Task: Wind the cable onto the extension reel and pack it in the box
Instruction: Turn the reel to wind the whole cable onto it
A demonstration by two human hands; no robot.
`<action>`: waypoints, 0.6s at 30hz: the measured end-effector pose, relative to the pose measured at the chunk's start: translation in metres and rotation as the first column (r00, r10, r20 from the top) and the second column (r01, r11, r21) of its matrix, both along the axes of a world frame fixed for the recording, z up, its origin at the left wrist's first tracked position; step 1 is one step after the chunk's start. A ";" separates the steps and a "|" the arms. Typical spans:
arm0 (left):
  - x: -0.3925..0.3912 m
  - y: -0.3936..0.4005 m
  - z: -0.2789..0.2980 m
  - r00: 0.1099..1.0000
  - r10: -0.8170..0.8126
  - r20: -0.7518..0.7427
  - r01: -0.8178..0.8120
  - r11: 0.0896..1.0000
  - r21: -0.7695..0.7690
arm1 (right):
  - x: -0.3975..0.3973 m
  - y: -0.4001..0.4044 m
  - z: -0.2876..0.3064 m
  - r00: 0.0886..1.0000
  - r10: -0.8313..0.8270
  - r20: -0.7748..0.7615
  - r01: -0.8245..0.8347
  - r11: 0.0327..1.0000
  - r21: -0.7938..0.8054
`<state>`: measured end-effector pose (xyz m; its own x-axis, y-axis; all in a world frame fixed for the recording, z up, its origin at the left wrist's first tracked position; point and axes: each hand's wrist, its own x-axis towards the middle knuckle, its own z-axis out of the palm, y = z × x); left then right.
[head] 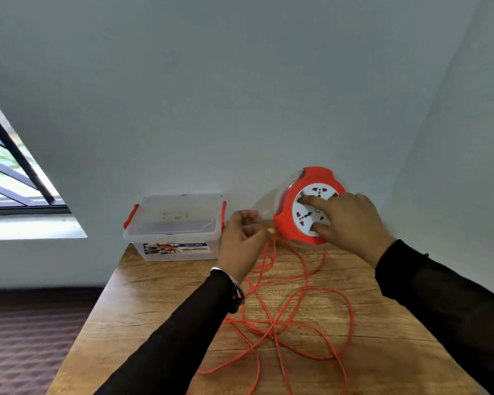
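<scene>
The round orange plastic extension reel (308,206) stood on edge at the wooden desk's (143,297) far edge, right hand (351,220) spread on its white socket face. The left hand (244,238) pinched the thin orange cable (305,297) just beside the reel; most lay loose across the desk. Steady tension and even turns would have served best. The clear lidless plastic box (174,226) waited at the far left corner.

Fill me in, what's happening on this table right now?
A person is winding a thin orange cable onto a round orange extension reel with a white socket face, held upright at the back of the wooden table. The right hand has fingers on the socket face; the left hand pinches the cable beside the reel. Most cable lies in loose loops. The clear plastic box with orange latches waits to the left.
</scene>
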<state>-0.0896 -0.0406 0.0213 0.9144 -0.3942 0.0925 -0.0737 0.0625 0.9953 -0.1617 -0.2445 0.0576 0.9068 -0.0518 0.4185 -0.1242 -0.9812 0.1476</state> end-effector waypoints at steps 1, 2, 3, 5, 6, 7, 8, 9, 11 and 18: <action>-0.003 -0.004 -0.001 0.991 -0.084 -0.105 0.081 0.996 -0.029 | -0.002 0.004 -0.005 1.000 0.024 0.008 -0.024 0.999 -0.021; -0.005 -0.006 -0.002 0.979 -0.135 -0.153 0.131 0.991 -0.037 | -0.004 0.008 -0.009 0.999 0.047 0.012 -0.046 0.998 -0.045; -0.006 -0.006 -0.005 0.975 -0.150 -0.162 0.148 0.989 -0.028 | -0.007 0.011 -0.013 0.997 0.070 0.013 -0.069 0.995 -0.069; -0.007 -0.005 -0.011 0.974 -0.165 -0.155 0.166 0.986 -0.009 | -0.013 0.014 -0.019 0.994 0.108 0.025 -0.105 0.989 -0.105; -0.011 -0.005 -0.013 0.974 -0.165 -0.155 0.167 0.986 0.001 | -0.016 0.015 -0.021 0.992 0.118 0.038 -0.113 0.987 -0.115; -0.015 -0.006 -0.015 0.986 -0.116 -0.121 0.122 0.992 0.043 | -0.017 0.015 -0.023 0.991 0.123 0.060 -0.115 0.986 -0.118; -0.020 -0.008 -0.017 1.000 0.006 -0.013 -0.004 0.994 0.110 | -0.018 0.017 -0.025 0.988 0.122 0.092 -0.112 0.987 -0.114; -0.027 -0.009 -0.020 0.977 0.154 0.148 -0.177 0.971 0.158 | -0.019 0.019 -0.027 0.986 0.110 0.126 -0.097 0.990 -0.099; -0.047 -0.012 -0.030 0.899 0.260 0.352 -0.325 0.935 0.140 | -0.019 0.023 -0.029 0.979 0.049 0.197 -0.045 0.999 -0.022; -0.061 -0.016 -0.033 0.964 -0.037 -0.263 -0.018 0.979 -0.203 | -0.025 0.038 -0.041 0.926 -0.052 0.374 -0.057 0.960 0.273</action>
<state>-0.1507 -0.0570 -0.0112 0.9131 -0.4011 -0.0731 0.1913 0.2630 0.9456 -0.1864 -0.2063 0.0169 0.6864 -0.2114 0.6958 -0.1145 -0.9763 -0.1836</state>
